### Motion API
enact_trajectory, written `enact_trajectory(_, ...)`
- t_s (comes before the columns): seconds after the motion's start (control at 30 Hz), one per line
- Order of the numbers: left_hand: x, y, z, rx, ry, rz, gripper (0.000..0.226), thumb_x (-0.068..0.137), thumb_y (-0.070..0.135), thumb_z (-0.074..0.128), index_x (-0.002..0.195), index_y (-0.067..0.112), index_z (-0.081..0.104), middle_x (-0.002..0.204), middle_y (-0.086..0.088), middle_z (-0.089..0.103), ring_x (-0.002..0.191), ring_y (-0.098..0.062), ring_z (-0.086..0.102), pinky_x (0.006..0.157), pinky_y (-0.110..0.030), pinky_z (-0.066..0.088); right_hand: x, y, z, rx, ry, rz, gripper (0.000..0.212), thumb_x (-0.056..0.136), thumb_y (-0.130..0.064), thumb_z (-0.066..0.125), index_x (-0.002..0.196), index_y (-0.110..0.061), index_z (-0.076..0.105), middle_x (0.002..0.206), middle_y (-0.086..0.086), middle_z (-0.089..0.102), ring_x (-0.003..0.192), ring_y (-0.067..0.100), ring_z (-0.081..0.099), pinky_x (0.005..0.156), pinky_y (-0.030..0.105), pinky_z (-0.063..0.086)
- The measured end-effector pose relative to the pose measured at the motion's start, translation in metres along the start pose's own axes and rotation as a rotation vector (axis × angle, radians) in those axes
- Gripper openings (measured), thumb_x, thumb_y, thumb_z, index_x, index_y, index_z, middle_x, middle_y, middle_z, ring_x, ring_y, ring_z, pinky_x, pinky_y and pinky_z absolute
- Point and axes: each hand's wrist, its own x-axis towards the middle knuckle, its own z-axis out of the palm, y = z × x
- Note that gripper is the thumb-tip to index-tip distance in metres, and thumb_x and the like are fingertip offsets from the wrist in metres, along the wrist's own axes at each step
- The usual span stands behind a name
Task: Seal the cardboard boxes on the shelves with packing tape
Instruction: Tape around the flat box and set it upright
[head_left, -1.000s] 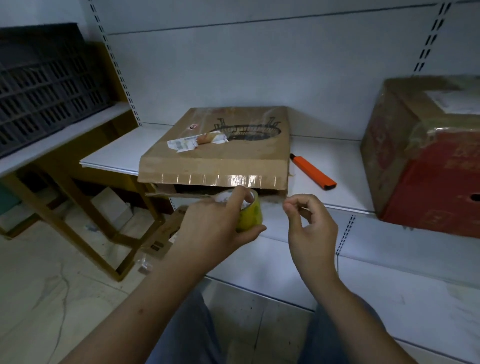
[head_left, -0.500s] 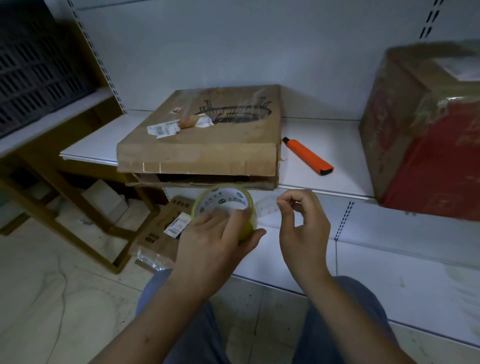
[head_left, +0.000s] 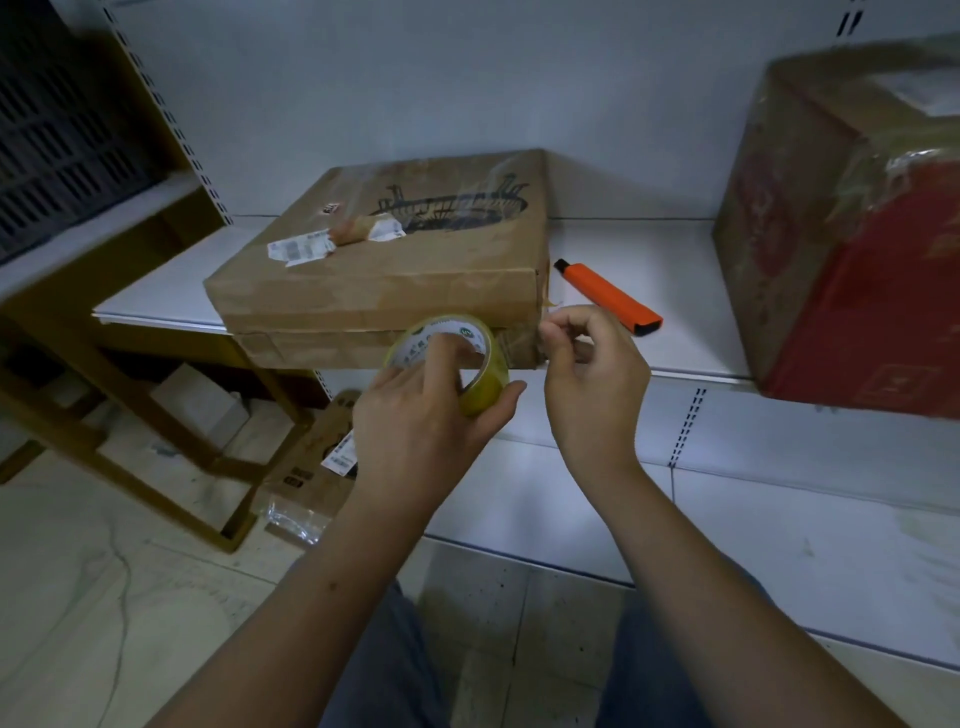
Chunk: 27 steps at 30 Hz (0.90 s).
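The left hand (head_left: 415, 431) grips the tape roll (head_left: 449, 358); the right hand (head_left: 592, 384) pinches its tape end against the flat cardboard box (head_left: 384, 280).

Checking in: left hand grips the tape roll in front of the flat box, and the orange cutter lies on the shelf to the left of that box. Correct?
Not quite. The head view shows the orange cutter on the shelf right of the flat box, not left. The left hand does grip the tape roll before it.
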Motion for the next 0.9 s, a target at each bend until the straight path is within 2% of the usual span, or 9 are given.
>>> enact_trajectory(0.17,0.004,-0.007,-0.002,-0.012,-0.008,0.170,0.047,0.087,0.055,0.070,0.064,0.017,0.055,0.054,0.002,0.055,0.045,-0.016,0.051,0.056,-0.021,0.028,0.010,0.005,0.005,0.053,0.038,0.107,0.006,0.092,-0.012,0.065,0.088,-0.016,0.067,0.087,-0.006,0.068,0.081,0.004,0.063,0.072,0.012,0.051)
enact_trajectory(0.27,0.010,-0.011,-0.005,-0.065,-0.006,0.356,0.045,0.089,0.049,0.070,0.063,0.015,0.056,0.060,0.000,0.062,0.052,-0.017,0.057,0.057,-0.022,0.032,0.014,0.011,0.005,0.080,0.052,0.194,0.004,0.092,-0.013,0.066,0.089,-0.014,0.067,0.086,-0.004,0.068,0.079,-0.003,0.062,0.069,0.004,0.044)
enact_trajectory(0.37,0.010,-0.022,-0.006,-0.087,-0.050,0.409,0.046,0.090,0.050,0.068,0.065,0.013,0.057,0.070,-0.003,0.065,0.064,-0.020,0.061,0.065,-0.024,0.029,0.018,0.013,0.010,0.057,0.000,0.201,0.003,0.092,-0.014,0.066,0.090,-0.014,0.068,0.086,-0.004,0.069,0.080,0.003,0.064,0.072,0.011,0.049)
enact_trajectory(0.5,0.008,-0.038,-0.002,-0.125,-0.162,0.228,0.051,0.082,0.065,0.069,0.071,0.015,0.064,0.131,-0.016,0.057,0.127,-0.034,0.042,0.100,-0.051,0.036,0.023,0.011,0.013,0.069,-0.074,0.242,0.004,0.093,-0.015,0.065,0.094,-0.013,0.068,0.086,-0.006,0.068,0.080,0.004,0.065,0.072,0.013,0.052)
enact_trajectory(0.57,0.006,-0.045,-0.001,-0.192,-0.290,0.116,0.050,0.079,0.069,0.065,0.075,0.020,0.068,0.160,-0.017,0.026,0.149,-0.043,0.010,0.119,-0.062,0.013,0.022,0.010,0.014,0.080,-0.118,0.241,0.004,0.094,-0.016,0.064,0.096,-0.014,0.067,0.089,-0.007,0.067,0.084,0.001,0.063,0.073,0.010,0.049)
enact_trajectory(0.63,0.004,-0.050,-0.002,-0.265,-0.417,0.052,0.052,0.078,0.071,0.061,0.075,0.021,0.070,0.167,-0.011,0.005,0.152,-0.041,-0.010,0.123,-0.043,-0.002,0.020,0.007,0.018,0.078,-0.142,0.215,0.006,0.095,-0.016,0.063,0.100,-0.014,0.065,0.095,-0.005,0.066,0.086,0.002,0.061,0.075,0.012,0.049)
enact_trajectory(0.7,0.005,-0.054,-0.004,-0.286,-0.468,0.014,0.053,0.078,0.073,0.059,0.075,0.022,0.072,0.168,-0.007,-0.001,0.152,-0.037,-0.015,0.120,-0.044,-0.002,0.020,0.010,0.024,0.021,-0.134,0.174,0.022,0.093,-0.021,0.066,0.112,-0.012,0.061,0.114,-0.001,0.060,0.092,0.009,0.060,0.081,0.024,0.053)
enact_trajectory(0.8,0.011,-0.059,-0.009,-0.319,-0.479,-0.060,0.056,0.075,0.073,0.056,0.089,0.023,0.077,0.168,-0.004,0.002,0.153,-0.037,-0.011,0.120,-0.055,0.008,0.027,0.014,0.026,-0.054,-0.129,0.208,0.085,0.081,-0.041,0.078,0.148,-0.013,0.034,0.144,0.005,0.035,0.113,0.020,0.055,0.094,0.035,0.053)
enact_trajectory(0.9,0.014,-0.065,-0.011,-0.336,-0.514,-0.057,0.056,0.074,0.074,0.056,0.086,0.023,0.077,0.168,-0.003,0.001,0.153,-0.034,-0.012,0.121,-0.052,0.007,0.038,0.002,0.017,-0.073,-0.212,-0.066,0.068,0.092,-0.029,0.067,0.151,-0.015,0.035,0.148,0.001,0.038,0.129,0.016,0.047,0.109,0.034,0.042)
